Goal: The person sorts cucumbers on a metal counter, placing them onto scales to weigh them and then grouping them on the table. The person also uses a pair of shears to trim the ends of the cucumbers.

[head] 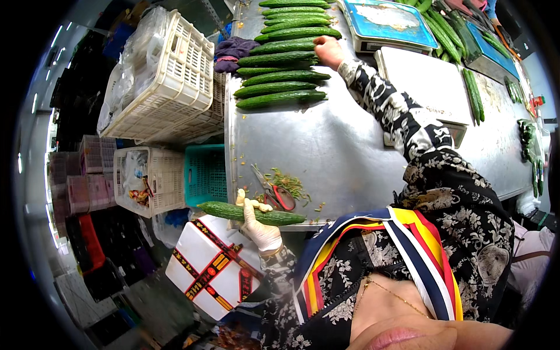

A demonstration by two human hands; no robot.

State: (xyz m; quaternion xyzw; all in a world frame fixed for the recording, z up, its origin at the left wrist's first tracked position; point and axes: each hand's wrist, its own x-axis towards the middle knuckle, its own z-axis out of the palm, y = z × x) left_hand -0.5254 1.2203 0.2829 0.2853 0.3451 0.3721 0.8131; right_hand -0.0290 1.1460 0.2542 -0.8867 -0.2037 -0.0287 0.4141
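Note:
A green cucumber (280, 218) lies in my gloved left hand (259, 225), held above the near left edge of the metal table (306, 144). My bare right hand (329, 51) reaches to the right ends of a column of cucumbers (284, 78) laid side by side; its fingers touch the end of one, and whether they grip it is hidden. Close beyond my left hand, scissors with red and black handles (283, 197) lie open beside a small pile of green and yellow trimmings (291, 183).
Digital scales (393, 26) and a white board-like tray (424, 83) stand on the right, with more cucumbers (442, 37) behind. White plastic crates (188, 65), a teal crate (205, 175) and a taped white foam box (210, 267) are left of the table. A purple cloth (234, 52) touches its edge.

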